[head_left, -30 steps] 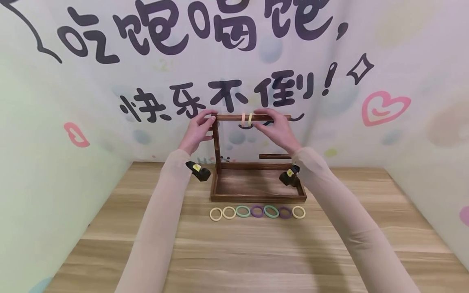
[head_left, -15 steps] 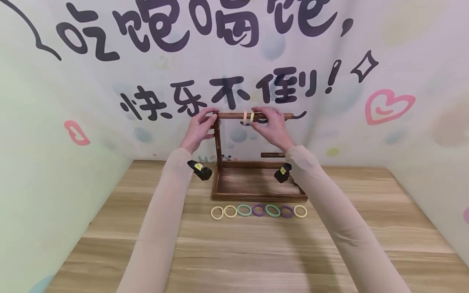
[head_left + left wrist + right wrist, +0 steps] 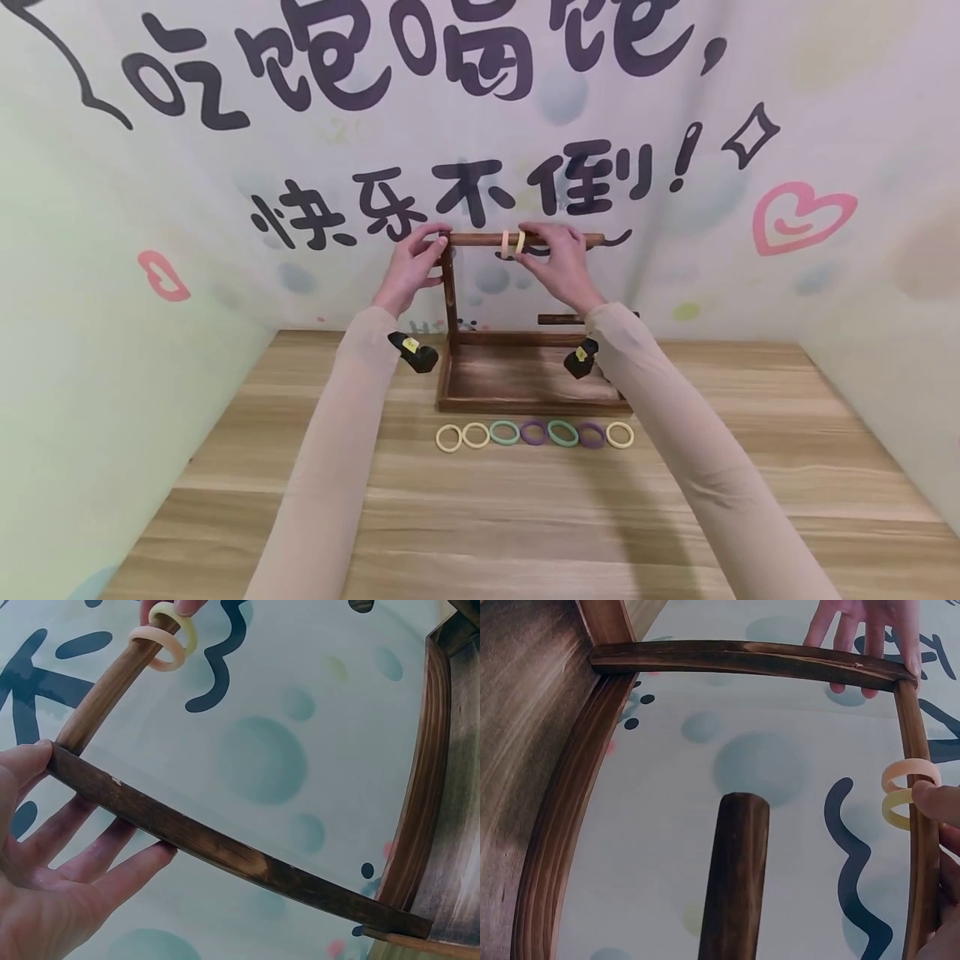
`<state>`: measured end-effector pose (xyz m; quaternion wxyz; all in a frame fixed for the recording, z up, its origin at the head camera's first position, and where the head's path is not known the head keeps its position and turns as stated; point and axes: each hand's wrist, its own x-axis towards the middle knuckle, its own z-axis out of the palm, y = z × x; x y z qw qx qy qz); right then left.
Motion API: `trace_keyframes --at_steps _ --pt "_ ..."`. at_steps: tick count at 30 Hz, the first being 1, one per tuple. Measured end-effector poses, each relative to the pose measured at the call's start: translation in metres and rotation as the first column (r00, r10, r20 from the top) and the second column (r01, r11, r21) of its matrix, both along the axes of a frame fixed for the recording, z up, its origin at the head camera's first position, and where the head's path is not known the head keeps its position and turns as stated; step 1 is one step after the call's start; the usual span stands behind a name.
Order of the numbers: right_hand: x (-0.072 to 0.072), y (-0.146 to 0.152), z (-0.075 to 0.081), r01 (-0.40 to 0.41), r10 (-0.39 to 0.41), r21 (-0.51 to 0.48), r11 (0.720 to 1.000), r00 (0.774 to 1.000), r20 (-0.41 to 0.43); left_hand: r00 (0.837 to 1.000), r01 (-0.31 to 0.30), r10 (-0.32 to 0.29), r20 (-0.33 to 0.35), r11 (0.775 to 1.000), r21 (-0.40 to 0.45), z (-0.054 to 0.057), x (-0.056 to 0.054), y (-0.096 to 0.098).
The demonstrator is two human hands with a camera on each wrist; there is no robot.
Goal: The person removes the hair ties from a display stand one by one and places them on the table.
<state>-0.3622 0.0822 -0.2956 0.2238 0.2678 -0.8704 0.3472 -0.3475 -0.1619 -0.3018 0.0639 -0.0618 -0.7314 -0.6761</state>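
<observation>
My left hand [image 3: 408, 265] grips the top of the wooden stand's upright post [image 3: 202, 836], thumb on one side and fingers on the other. A dark rod [image 3: 476, 239] runs to the right from that corner. Two rings hang around it: a peach ring [image 3: 505, 244] on the left and a pale yellow ring [image 3: 520, 243] just right of it, slightly tilted. My right hand [image 3: 558, 262] pinches the yellow ring between thumb and fingers. In the right wrist view its thumb [image 3: 936, 801] covers part of the rod beside both the peach ring [image 3: 895, 774] and the yellow one.
The stand's shallow tray base [image 3: 525, 407] rests on the wood-grain table [image 3: 480, 517]. Before it lies a row of several rings: cream, green [image 3: 504, 432] and purple [image 3: 534, 432]. A lower rod [image 3: 558, 319] sticks out at right. A printed wall cloth [image 3: 360, 142] hangs behind.
My right wrist has shifted a little to the left, and the yellow ring has tilted slightly. The left hand keeps its place on the post. The whole view has shifted slightly.
</observation>
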Motion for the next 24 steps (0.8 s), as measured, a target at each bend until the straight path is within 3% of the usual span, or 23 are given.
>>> trace_keyframes --at_steps 6,12,24 --pt "0.0 0.001 -0.002 0.028 -0.028 0.007 1.0 0.999 -0.019 1.0 0.006 -0.006 -0.011 1.0 0.008 -0.003 0.0 0.002" --pt "0.001 0.004 -0.001 0.025 -0.027 -0.047 0.999 0.998 -0.05 1.0 -0.007 0.007 -0.027 1.0 0.018 -0.002 0.0 0.0" --pt "0.0 0.03 -0.002 0.07 -0.078 -0.084 0.994 0.992 -0.1 1.0 0.001 -0.001 -0.023 1.0 -0.008 -0.003 0.001 0.0"
